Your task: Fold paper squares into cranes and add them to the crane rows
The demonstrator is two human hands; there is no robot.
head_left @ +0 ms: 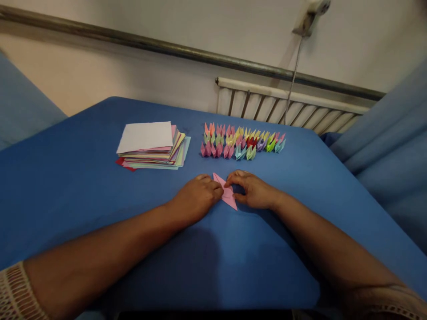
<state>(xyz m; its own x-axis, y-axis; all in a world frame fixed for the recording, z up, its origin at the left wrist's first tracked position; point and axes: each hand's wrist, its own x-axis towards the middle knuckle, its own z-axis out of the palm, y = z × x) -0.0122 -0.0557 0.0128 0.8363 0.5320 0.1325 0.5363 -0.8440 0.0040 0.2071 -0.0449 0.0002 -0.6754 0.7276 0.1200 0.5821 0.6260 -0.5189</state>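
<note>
A folded piece of pink paper [229, 198], pointed at both ends, lies on the blue table between my hands. My left hand [203, 194] is closed on its left edge, the fingertips pressing it. From the other side my right hand [251, 190] holds its right edge, index finger on top and thumb beside the lower part. Parts of the paper are covered by my fingers. Beyond my hands stand several rows of folded paper cranes [228, 151] in pink, yellow, green, red and blue.
A tall stack of coloured paper [147, 155] with a white sheet on top sits at the left on the blue table [83, 191]. Behind the table are a radiator [260, 100], a metal pipe [187, 52] and a hanging cord [292, 82]. Blue curtains [390, 124] flank the table.
</note>
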